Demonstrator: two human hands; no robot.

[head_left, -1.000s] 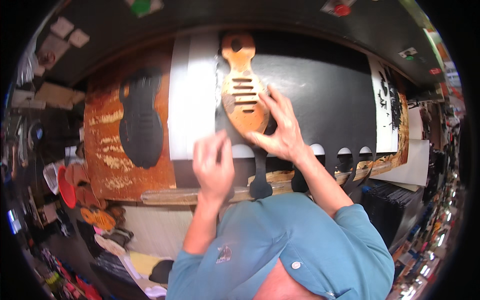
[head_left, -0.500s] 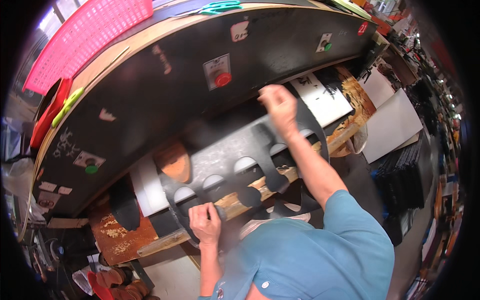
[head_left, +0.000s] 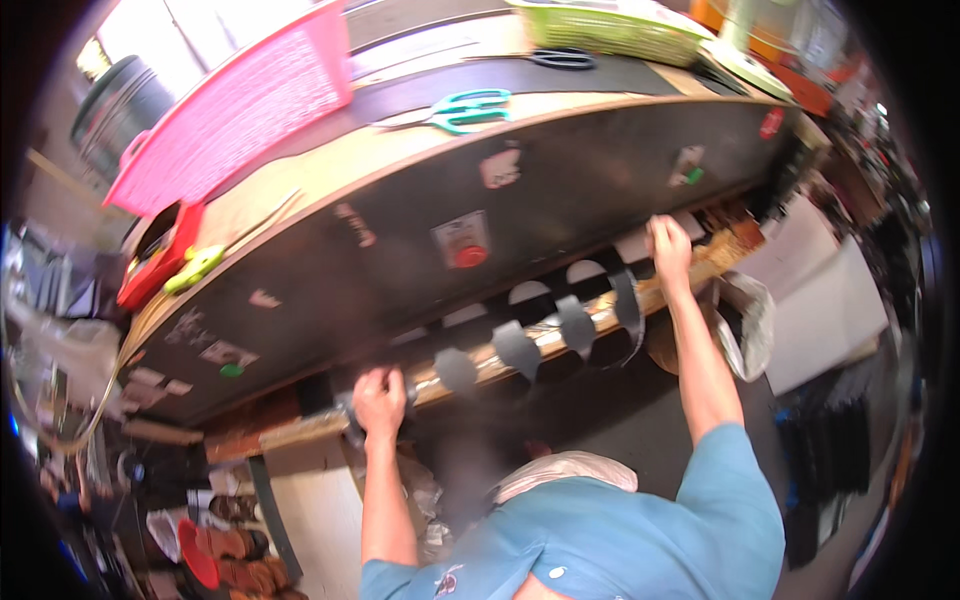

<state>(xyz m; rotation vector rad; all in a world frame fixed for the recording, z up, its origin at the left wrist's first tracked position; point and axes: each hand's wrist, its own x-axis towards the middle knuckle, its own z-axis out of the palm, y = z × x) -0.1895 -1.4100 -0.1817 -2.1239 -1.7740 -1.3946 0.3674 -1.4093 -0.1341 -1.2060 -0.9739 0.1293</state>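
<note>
A dark sheet (head_left: 516,350) with rounded cut-outs along it lies across a narrow wooden ledge (head_left: 480,372); tongue-like strips of it hang over the front. At its left end, my left hand (head_left: 380,402) is closed, fingers curled around the sheet's edge. My right hand (head_left: 668,248) is also closed, raised just beyond the sheet's right end under the black panel (head_left: 380,260). Whatever is between its fingers is hidden. The sheet's far side disappears under the panel.
A red button (head_left: 469,257) sits mid-panel, with green buttons (head_left: 231,370) toward its ends. On the shelf above are a pink basket (head_left: 240,110), teal-handled scissors (head_left: 470,110) and a green basket (head_left: 615,28). A lined bin (head_left: 750,325) stands at right; brown shoes (head_left: 235,543) lie lower left.
The view has tilted upward, showing more of the shelf. My right hand has moved right, away from the sheet's middle. An orange-brown rounded piece seen before is now hidden.
</note>
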